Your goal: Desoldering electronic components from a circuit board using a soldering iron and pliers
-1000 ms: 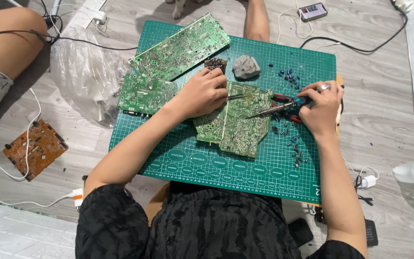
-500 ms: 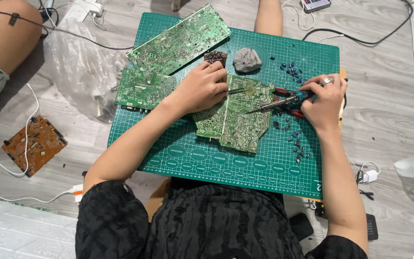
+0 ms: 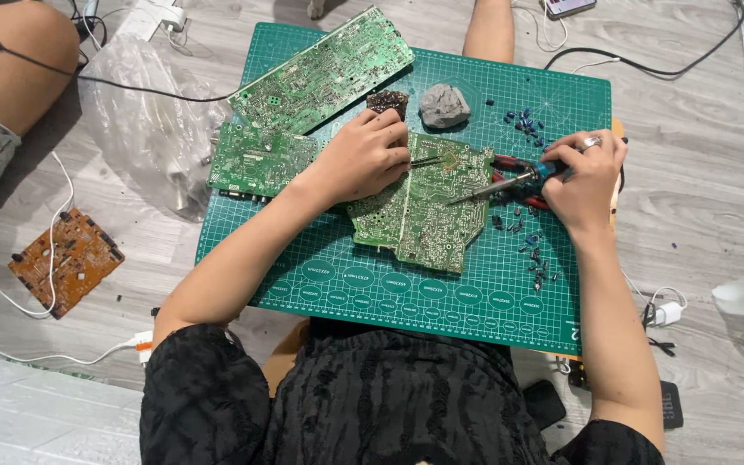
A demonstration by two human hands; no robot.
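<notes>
Both hands have barely shifted. Left hand (image 3: 368, 158) fingers pinch tweezers (image 3: 425, 161) on the circuit board (image 3: 428, 207); right hand (image 3: 585, 176) fingers grip the soldering iron (image 3: 497, 184), tip on the board.

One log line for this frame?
left hand: tweezers on board | right hand: soldering iron | mat

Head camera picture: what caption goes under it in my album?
Left hand steadies a green circuit board while right hand holds a soldering iron.

Right hand (image 3: 585, 176) slid the soldering iron (image 3: 497, 183) tip further left onto the circuit board (image 3: 428, 211); view drifted down.
</notes>
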